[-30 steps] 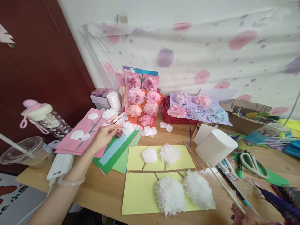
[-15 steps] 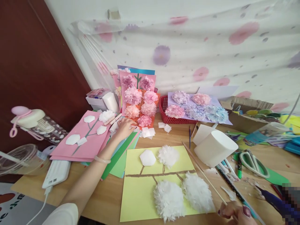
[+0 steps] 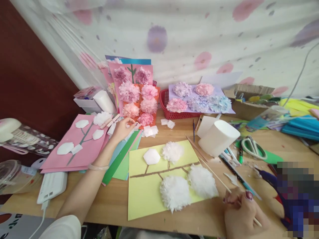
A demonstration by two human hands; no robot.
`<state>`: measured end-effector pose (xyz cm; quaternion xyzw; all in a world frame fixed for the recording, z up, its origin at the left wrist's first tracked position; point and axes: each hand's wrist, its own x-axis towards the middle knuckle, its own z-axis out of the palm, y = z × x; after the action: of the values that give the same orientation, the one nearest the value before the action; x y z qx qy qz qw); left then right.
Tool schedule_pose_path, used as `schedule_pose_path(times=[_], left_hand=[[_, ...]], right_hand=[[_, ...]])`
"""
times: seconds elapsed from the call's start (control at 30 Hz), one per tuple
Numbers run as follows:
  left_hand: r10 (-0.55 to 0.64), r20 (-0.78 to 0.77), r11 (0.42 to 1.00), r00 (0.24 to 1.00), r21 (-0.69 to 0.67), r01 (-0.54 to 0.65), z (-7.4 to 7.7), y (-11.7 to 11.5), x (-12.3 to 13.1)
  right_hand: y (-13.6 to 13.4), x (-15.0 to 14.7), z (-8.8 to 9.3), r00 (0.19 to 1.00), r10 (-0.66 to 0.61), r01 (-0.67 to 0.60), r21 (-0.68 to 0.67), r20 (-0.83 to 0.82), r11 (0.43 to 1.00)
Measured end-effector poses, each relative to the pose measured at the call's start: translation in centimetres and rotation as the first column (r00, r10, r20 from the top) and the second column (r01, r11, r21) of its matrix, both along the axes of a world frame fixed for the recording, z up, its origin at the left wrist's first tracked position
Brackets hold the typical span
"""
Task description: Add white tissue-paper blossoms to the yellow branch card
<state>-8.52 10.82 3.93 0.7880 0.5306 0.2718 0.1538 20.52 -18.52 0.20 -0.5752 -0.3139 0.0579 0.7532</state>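
Table (image 3: 107, 210) | right hand (image 3: 241, 209) closed round thin stick (image 3: 215, 175) | left hand (image 3: 121, 129) half-curled (hold unclear) by paper squares (image 3: 150, 131)

Thin, pale, wooden-looking stick (image 3: 216, 176) held aslant, far tip nr R edge of rectangular yellow paper card (image 3: 142, 197). Card laid flat, w/ brown branch (image 3: 174, 168) drawn across; 3 fluffy white tissue flowers (image 3: 175, 193) & 1 white paper hexagon (image 3: 152, 156) set on it.

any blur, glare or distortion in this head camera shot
All in the head view: light is soft, without harsh glare; the left hand looks slightly blurred; toward the left edge, the patterned bottle seems stretched; at lower right, pixelation covers part of the dark blue glue gun.
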Motion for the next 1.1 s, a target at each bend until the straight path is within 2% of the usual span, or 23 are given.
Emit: schedule_pose_path(times=[0.1, 0.17, 0.27, 0.37, 0.43, 0.53, 0.6, 0.77, 0.97, 1.1], left_hand=[[-0.024, 0.281, 0.994, 0.959, -0.093, 0.052, 0.3, -2.4, 0.5], [-0.045, 0.374, 0.964, 0.926, -0.226, 0.138, 0.4, -4.6, 1.4], [-0.119, 0.364, 0.888, 0.924, -0.378, 0.263, 0.5, -8.3, 3.1], [-0.224, 0.27, 0.866, 0.936, -0.385, 0.318, 0.4, -11.2, 4.9], [-0.286, 0.2, 0.862, 0.937, -0.373, 0.343, 0.1, -12.3, 6.0], [-0.328, 0.146, 0.87, 0.933, -0.338, 0.358, -0.5, -12.7, 7.3], [-0.345, 0.133, 0.885, 0.929, -0.284, 0.369, -1.0, -12.5, 7.9], [-0.39, 0.102, 0.899, 0.915, -0.175, 0.402, -2.2, -11.7, 9.2], [-0.387, 0.094, 0.902, 0.917, -0.165, 0.398, -2.6, -11.2, 9.9], [-0.391, 0.089, 0.901, 0.916, -0.167, 0.4, -2.9, -10.8, 10.0]], right_hand=[[0.1, -0.6, 0.3, 1.0, -0.03, 0.03, 0.071, -0.004, 0.997], [-0.1, -1.0, 0.5, 0.999, 0.006, -0.003, 0.107, -0.032, 0.994], [-0.6, -1.6, 0.5, 0.996, 0.089, -0.086, 0.135, -0.018, 0.987], [-1.0, -2.5, 0.2, 0.982, 0.183, -0.189, 0.118, 0.055, 0.975], [-1.0, -3.0, 0.0, 0.96, 0.241, -0.254, 0.078, 0.145, 0.964], [-0.6, -3.6, -0.1, 0.893, 0.313, -0.322, -0.028, 0.324, 0.946], [-0.3, -3.9, 0.0, 0.863, 0.32, -0.322, -0.061, 0.39, 0.945], [0.6, -4.4, 0.3, 0.838, 0.331, -0.316, -0.11, 0.434, 0.943], [1.4, -4.3, 0.2, 0.781, 0.387, -0.303, -0.245, 0.49, 0.921], [1.8, -4.3, 0.6, 0.766, 0.392, -0.283, -0.281, 0.509, 0.917]])
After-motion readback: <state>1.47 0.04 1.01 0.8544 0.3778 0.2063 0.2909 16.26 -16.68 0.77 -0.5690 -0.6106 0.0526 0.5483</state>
